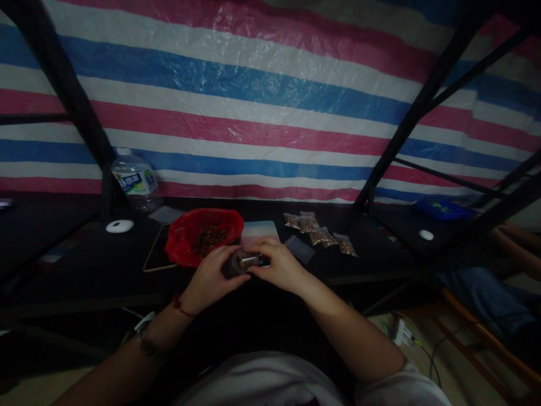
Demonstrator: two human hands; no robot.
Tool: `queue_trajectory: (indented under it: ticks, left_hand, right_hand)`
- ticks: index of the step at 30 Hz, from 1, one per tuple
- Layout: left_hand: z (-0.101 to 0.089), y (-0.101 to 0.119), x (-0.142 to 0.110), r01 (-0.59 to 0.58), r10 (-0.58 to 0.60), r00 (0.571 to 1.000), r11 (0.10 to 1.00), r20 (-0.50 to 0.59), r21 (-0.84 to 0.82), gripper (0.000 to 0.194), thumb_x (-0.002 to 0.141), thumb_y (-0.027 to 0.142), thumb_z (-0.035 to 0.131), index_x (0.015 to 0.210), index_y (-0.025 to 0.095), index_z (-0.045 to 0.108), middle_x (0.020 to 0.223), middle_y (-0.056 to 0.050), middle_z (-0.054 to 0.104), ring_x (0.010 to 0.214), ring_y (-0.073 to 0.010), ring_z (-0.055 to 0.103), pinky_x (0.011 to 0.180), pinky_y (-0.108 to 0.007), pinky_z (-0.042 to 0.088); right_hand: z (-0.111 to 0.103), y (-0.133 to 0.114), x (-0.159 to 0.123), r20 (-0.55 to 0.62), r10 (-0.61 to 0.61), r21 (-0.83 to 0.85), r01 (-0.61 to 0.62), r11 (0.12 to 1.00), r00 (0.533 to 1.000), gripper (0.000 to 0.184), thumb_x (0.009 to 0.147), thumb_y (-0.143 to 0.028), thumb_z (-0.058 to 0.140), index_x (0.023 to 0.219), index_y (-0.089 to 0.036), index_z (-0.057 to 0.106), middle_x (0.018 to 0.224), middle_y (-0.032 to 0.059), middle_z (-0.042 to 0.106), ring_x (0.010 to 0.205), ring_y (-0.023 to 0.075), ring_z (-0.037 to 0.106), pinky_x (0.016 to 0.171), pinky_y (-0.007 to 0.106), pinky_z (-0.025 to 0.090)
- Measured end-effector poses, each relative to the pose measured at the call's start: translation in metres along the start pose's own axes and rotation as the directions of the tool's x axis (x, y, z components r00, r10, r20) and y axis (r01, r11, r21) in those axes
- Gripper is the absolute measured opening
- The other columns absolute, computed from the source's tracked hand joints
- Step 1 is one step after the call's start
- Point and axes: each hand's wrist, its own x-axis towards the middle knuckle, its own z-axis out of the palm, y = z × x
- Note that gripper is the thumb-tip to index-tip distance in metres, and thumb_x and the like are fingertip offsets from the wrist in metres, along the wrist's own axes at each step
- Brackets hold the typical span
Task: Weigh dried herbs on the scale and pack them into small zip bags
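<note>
My left hand [213,276] is curled around a small dark round container [236,262] at the table's front edge. Against it, the closed fingers of my right hand [276,264] hold a small, shiny, partly clear object [250,260] whose kind is too dim to make out. Just behind my left hand stands a bowl lined with a red plastic bag [177,239], with brown dried bits [211,237] inside. Beyond my right hand lie several small clear bags [321,232] of brown bits and a flat clear bag [299,248].
A pale pink-and-blue flat pad [260,232] lies behind my hands. Left are a big plastic bottle [137,183], a white oval object [119,226] and a thin-framed flat item [154,256]. Black metal posts [397,129] flank the table. Another person's arm [518,245] shows at far right.
</note>
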Motion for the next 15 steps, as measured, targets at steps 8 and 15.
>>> queue_trajectory:
  ticks: [8,15]
  left_hand:
    - [0.011,0.006,-0.004,0.032,-0.030,0.999,0.995,0.020,-0.093,0.062,0.071,0.047,0.072,0.121,0.017,0.051,0.119,-0.012,0.062,0.107,-0.0261,0.060,0.093,-0.041,0.049]
    - [0.011,0.010,-0.004,0.038,-0.041,0.999,0.992,-0.020,-0.121,0.052,0.076,0.035,0.067,0.122,0.016,0.051,0.120,-0.012,0.062,0.109,-0.0248,0.059,0.095,-0.039,0.048]
  right_hand:
    - [-0.001,-0.003,-0.002,-0.039,0.005,0.077,-0.002,0.997,0.999,0.043,0.073,-0.014,0.069,0.115,-0.022,0.064,0.109,0.0059,0.067,0.100,0.0183,0.062,0.089,0.033,0.049]
    - [-0.006,-0.003,-0.003,-0.003,-0.025,0.111,0.026,0.993,1.000,0.043,0.074,-0.013,0.069,0.116,-0.021,0.063,0.115,0.0076,0.066,0.106,0.0189,0.061,0.092,0.035,0.049]
